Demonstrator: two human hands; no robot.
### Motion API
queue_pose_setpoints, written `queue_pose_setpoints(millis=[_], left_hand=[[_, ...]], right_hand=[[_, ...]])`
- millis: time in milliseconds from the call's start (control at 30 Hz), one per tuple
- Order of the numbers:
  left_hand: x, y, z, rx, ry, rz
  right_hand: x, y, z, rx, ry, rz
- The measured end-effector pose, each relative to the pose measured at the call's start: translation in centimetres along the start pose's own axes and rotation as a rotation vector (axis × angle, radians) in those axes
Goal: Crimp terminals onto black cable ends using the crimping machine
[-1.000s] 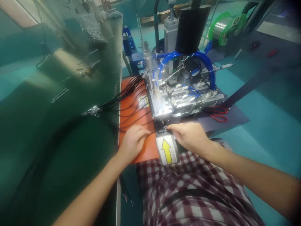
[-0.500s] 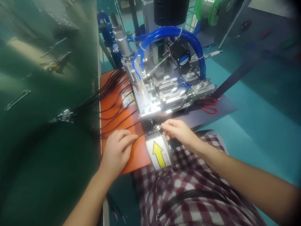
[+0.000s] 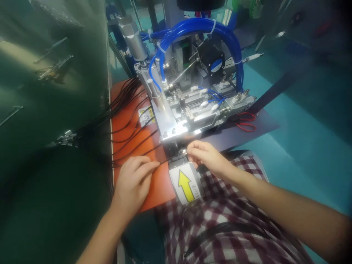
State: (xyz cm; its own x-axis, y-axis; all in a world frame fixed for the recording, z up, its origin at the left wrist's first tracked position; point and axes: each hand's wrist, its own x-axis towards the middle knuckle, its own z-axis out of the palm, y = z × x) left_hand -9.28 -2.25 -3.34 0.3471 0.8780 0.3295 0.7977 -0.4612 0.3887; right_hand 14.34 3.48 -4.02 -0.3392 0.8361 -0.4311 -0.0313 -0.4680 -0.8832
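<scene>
Thumb and fingertips of my left hand [image 3: 136, 179] are pinched on a thin black cable [image 3: 165, 160] over the orange board [image 3: 158, 183]. That cable runs right to a small metal connector [image 3: 184, 151] at the dark track in front of the machine [image 3: 178, 121]. My right hand [image 3: 205, 156] has its fingers closed at this connector, with thumb and index finger against its right side. Just below lies a white plate with a yellow arrow [image 3: 186, 183]. The part of the connector behind my right fingertips is hidden.
More black cables [image 3: 132, 128] cross the board from the green table [image 3: 55, 205], where a bunch of metal ends [image 3: 67, 138] lies. Blue tubing [image 3: 192, 27] arches over the machine. Red-handled scissors [image 3: 246, 122] lie to its right.
The camera view has shifted slightly, and the machine looks a little nearer. Both hands keep their pinches, the left on the cable and the right at the connector.
</scene>
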Motion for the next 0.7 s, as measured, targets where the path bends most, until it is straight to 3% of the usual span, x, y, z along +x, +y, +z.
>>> queue_pose_setpoints(millis=[133, 267, 700], left_hand=[[0.0, 0.1, 0.1, -0.006, 0.0, -0.006], [0.0, 0.2, -0.1, -0.001, 0.005, -0.008], [0.2, 0.5, -0.2, -0.016, 0.013, -0.07]], right_hand=[[-0.1, -0.3, 0.2, 0.001, 0.008, 0.065], [-0.3, -0.7, 1.1, 0.028, 0.097, 0.135], [0.0, -0.5, 3.3, 0.056, 0.226, 0.149]])
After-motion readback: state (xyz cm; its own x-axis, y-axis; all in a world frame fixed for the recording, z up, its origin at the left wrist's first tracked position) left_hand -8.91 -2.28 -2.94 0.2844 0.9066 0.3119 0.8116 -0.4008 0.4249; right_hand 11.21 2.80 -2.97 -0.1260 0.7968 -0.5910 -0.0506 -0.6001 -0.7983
